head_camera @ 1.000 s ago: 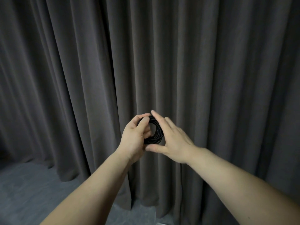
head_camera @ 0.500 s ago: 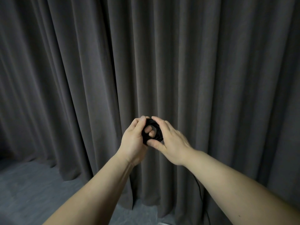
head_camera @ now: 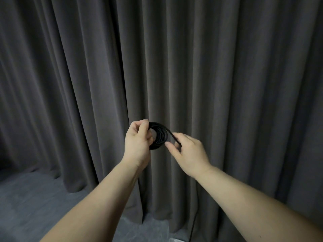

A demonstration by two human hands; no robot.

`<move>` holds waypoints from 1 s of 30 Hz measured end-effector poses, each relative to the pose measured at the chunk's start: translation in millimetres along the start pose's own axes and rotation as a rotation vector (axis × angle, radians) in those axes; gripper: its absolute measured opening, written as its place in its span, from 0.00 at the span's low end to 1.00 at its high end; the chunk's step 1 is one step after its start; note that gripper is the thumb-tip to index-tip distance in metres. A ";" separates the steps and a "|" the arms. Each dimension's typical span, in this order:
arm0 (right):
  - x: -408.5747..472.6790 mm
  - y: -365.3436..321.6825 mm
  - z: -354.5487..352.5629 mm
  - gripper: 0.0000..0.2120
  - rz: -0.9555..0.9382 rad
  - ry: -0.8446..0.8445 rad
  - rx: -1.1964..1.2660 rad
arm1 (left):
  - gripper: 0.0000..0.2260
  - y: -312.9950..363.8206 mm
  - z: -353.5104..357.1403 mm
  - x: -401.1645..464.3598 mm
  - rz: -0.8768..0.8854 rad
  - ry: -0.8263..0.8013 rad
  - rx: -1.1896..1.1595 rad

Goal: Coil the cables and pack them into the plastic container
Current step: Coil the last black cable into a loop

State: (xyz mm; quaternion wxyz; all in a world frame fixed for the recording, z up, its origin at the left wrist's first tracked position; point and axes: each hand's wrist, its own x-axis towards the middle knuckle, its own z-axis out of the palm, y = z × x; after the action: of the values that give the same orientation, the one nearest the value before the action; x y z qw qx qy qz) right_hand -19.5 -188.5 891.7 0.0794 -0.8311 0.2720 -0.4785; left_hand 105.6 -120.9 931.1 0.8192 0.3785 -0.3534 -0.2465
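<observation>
On the head view I see both bare forearms reaching out in front of a dark grey curtain [head_camera: 227,67]. My left hand [head_camera: 138,143] grips the black cable coil [head_camera: 158,136] on its left side, fingers curled round the loops and thumb across the top. The coil is held up in the air, roughly upright, its hole facing me. A loose strand [head_camera: 172,135] runs off the top of the coil down to the right into my right hand [head_camera: 187,152], which pinches it between curled fingers and thumb, just beside the coil and not touching it. Grey floor [head_camera: 35,198] shows at lower left. I cannot see any container here
</observation>
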 end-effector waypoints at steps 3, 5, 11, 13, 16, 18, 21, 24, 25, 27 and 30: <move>-5.3 3.4 2.2 0.20 0.039 -0.222 -0.032 | 0.06 3.6 -6.2 6.8 -0.001 0.066 -0.007; -8.9 8.3 3.3 0.18 0.111 -0.324 0.081 | 0.07 6.3 -11.7 11.7 0.001 0.104 -0.008; 7.4 8.6 3.7 0.06 0.373 0.121 0.353 | 0.07 4.1 -21.9 15.5 0.004 0.148 0.023; 10.9 2.0 3.3 0.04 0.254 0.029 0.105 | 0.07 1.5 -19.0 13.7 0.014 0.141 0.050; 8.9 -14.6 3.4 0.05 0.043 -0.194 -0.116 | 0.07 -2.5 -15.4 12.7 0.065 0.116 0.117; 8.0 -24.0 0.9 0.07 -0.059 -0.289 -0.133 | 0.05 -4.2 -16.4 10.5 0.113 0.098 0.240; 8.8 -26.3 -4.6 0.10 -0.098 -0.292 -0.135 | 0.03 -5.4 -20.5 7.4 0.153 0.083 0.345; 8.6 -16.2 -9.1 0.10 -0.011 -0.224 -0.213 | 0.03 -1.9 -25.3 9.7 0.156 0.104 0.300; 8.0 -13.1 -10.5 0.10 -0.001 -0.211 -0.233 | 0.04 -0.1 -26.2 11.1 0.149 0.114 0.281; 6.1 -13.6 -12.1 0.10 -0.053 -0.258 -0.231 | 0.04 0.9 -28.1 14.1 0.145 0.130 0.262; 6.7 -25.1 -10.0 0.11 -0.172 -0.426 -0.183 | 0.03 -2.3 -27.0 15.4 0.154 0.136 0.299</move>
State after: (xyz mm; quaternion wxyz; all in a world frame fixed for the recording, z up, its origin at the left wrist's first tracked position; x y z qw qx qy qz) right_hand -15.7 -169.6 911.9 0.0184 -0.9370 0.2196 -0.2709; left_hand 135.7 -120.6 922.8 0.7923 0.4836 -0.3578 -0.1019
